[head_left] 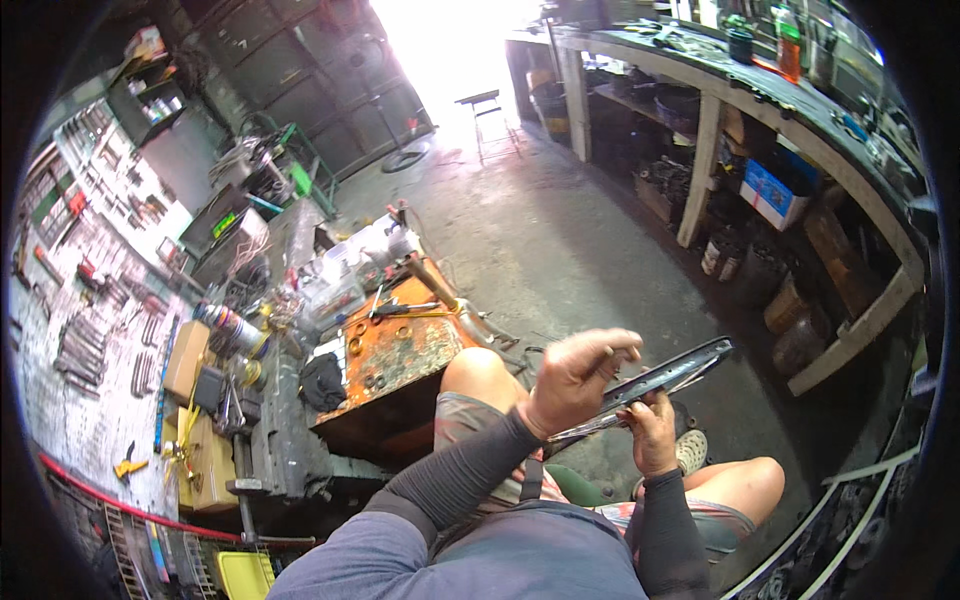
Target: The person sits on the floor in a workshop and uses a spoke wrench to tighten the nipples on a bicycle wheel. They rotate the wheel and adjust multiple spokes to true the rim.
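A dark wheel rim (668, 374), seen nearly edge-on, lies slanted above my lap, with thin pale spokes along its near side. My right hand (654, 436) grips its near side from below, thumb and fingers up against the rim and spokes. Over the rim's left part is my left hand (577, 382), its fingers stretched to the right and slightly bent. Nothing shows between those fingers, though their tips are somewhat blurred. Part of the rim's left end is hidden behind my left hand and wrist.
To my left stands a rusty orange bench top (410, 345) with metal rings and tools, beside a cluttered grey worktable (290, 425). Tools hang on the pale wall board (75, 400). A long workbench (660, 50) runs along the right, with a blue box (777, 187) underneath. A stool (487, 110) stands by the bright doorway.
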Demonstrator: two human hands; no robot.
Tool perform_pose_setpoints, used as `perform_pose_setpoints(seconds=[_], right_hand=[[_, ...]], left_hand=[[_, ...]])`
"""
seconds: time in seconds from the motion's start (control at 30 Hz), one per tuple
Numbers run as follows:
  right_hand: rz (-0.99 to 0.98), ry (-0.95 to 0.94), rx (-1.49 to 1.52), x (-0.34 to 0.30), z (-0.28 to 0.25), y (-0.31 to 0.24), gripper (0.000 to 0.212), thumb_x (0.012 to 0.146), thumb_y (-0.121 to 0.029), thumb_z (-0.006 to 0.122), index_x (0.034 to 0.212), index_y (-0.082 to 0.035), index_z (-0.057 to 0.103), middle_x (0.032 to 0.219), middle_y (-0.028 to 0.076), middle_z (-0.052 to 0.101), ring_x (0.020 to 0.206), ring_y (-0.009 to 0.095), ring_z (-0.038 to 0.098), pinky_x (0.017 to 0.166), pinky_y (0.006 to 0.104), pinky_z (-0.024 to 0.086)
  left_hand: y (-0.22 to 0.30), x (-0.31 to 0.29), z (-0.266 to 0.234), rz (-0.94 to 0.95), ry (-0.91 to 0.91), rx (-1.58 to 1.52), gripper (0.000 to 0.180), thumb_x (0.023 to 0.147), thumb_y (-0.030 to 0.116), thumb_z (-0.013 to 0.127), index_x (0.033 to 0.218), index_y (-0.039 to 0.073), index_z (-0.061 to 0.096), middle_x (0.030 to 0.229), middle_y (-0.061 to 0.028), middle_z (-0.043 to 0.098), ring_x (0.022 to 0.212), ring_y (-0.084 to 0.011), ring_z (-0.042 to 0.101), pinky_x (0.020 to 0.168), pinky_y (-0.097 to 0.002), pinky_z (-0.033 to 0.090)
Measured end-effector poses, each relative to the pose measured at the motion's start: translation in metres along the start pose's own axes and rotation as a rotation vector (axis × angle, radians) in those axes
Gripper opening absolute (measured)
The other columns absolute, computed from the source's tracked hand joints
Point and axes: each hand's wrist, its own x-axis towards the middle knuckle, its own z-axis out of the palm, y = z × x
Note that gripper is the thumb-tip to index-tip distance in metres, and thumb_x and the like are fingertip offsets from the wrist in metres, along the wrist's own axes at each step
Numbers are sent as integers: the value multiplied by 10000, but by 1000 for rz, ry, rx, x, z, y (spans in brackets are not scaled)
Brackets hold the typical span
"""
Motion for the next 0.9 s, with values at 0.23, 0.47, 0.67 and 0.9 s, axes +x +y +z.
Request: perform_pose_setpoints(seconds=[0.23, 0.47, 0.67, 0.9], right_hand=[[59, -45, -31, 7, -8, 6, 659, 1062, -280, 810, 1600, -11, 540, 1415, 122, 712, 1272, 249, 713, 1099, 444, 588], [42, -25, -85, 7, 1, -1, 655, 1074, -320, 839, 1595, -27, 570, 1363, 59, 709, 1247, 196, 704, 1072, 397, 598], [57, -20, -261, 3, 1, -17, 512, 1094, -226, 749, 1539, 5, 646, 1344, 75, 737, 1187, 179, 702, 1041, 378, 594], [81, -129, -717, 25, -30, 9, 414, 1020, -24, 652, 1416, 25, 761, 1335, 120, 825, 1242, 205, 733, 1130, 389, 556]], left_hand=[[-43, 29, -200, -311, 388, 395, 206, 1178, 154, 701, 1274, 23, 829, 978, -40, 832, 829, -95, 730, 735, -259, 592], [-149, -49, -321, -838, -4, 1063, 263, 1041, 215, 820, 1194, 7, 867, 1025, -225, 855, 954, -342, 839, 889, -461, 635], [-168, -51, -303, -694, -34, 1372, 395, 917, 260, 905, 1221, 12, 856, 1149, -281, 827, 1113, -435, 809, 993, -528, 635], [-42, -29, -80, -266, -551, 679, 764, 841, 191, 977, 1539, 69, 691, 1499, -188, 754, 1392, -333, 731, 1192, -426, 568]])
